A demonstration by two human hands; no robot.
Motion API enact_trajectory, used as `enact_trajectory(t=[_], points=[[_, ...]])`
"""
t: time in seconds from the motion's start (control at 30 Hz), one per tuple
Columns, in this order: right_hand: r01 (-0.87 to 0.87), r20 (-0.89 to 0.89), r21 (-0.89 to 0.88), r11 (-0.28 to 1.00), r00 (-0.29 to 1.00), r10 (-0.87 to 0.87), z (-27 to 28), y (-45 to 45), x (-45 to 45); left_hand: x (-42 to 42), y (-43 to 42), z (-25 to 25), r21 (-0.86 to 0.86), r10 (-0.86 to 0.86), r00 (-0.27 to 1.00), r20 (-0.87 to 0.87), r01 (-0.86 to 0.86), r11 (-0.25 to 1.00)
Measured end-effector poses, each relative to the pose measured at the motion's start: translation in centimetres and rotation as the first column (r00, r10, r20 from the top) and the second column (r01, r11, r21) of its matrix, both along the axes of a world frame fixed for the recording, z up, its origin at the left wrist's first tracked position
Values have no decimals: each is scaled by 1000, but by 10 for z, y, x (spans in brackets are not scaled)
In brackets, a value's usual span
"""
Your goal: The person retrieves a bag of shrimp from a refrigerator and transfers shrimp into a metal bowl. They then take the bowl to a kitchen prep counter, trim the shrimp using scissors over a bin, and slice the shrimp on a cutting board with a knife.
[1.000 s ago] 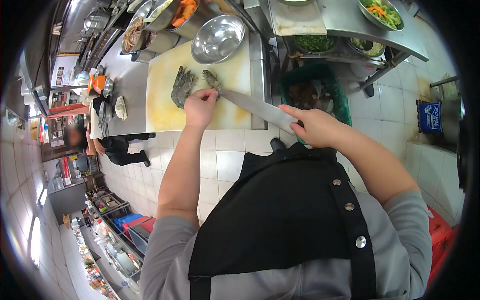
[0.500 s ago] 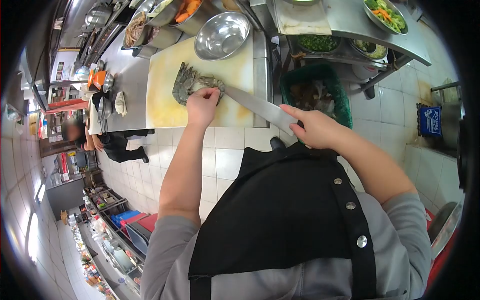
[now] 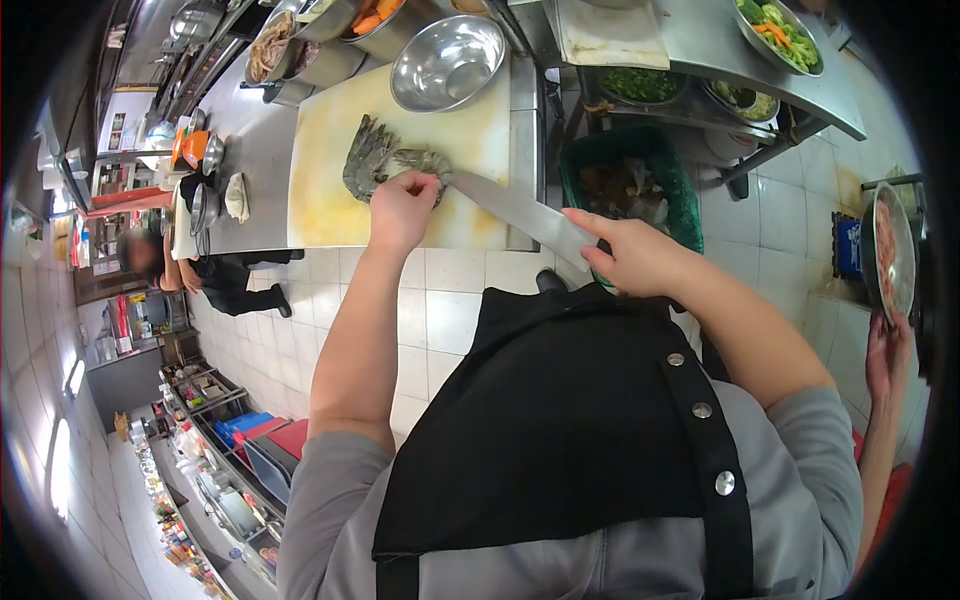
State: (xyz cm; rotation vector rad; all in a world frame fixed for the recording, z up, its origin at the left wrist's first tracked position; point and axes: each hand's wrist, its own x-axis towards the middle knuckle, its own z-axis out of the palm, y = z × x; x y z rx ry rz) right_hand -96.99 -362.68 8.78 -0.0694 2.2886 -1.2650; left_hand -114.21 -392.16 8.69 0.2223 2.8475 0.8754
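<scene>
Fingers pinched together, my left hand (image 3: 405, 207) is over the cutting board (image 3: 330, 217), at the near end of a grey shrimp (image 3: 425, 161). Its fingertips partly hide what they hold. My right hand (image 3: 628, 252) grips a wide-bladed knife (image 3: 520, 212), whose tip is beside my left fingertips. A pile of grey shrimp (image 3: 368, 158) lies on the board just left of the single shrimp and touches it. Behind them on the board stands a steel bowl (image 3: 447, 62).
A green basket (image 3: 680, 190) with scraps stands below the right table (image 3: 700, 45). Far right, another person's hand (image 3: 888, 350) holds a bowl of pinkish food (image 3: 892, 250). Another person (image 3: 235, 285) is at the left. Pots with carrots (image 3: 375, 15) stand behind the board.
The single shrimp has come round to the left against the pile. Another person's hand with a bowl has appeared at the far right. My right hand and the knife have hardly moved.
</scene>
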Motion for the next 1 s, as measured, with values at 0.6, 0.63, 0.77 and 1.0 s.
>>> enact_trajectory(t=[0.6,0.63,0.77,1.0], points=[[-20,108,24,1000,994,17,22,-6,2,11,-6,-2,-8,11,998,54,-10,1000],[-35,86,41,999,996,32,24,-5,5,12,-4,0,-6,26,998,62,-25,1000],[-38,28,71,997,999,36,16,-4,9,8,-4,-2,-2,38,996,78,-38,999],[0,155,18,1000,988,-3,28,-7,0,13,-7,-6,5,30,1000,-8,-30,1000]])
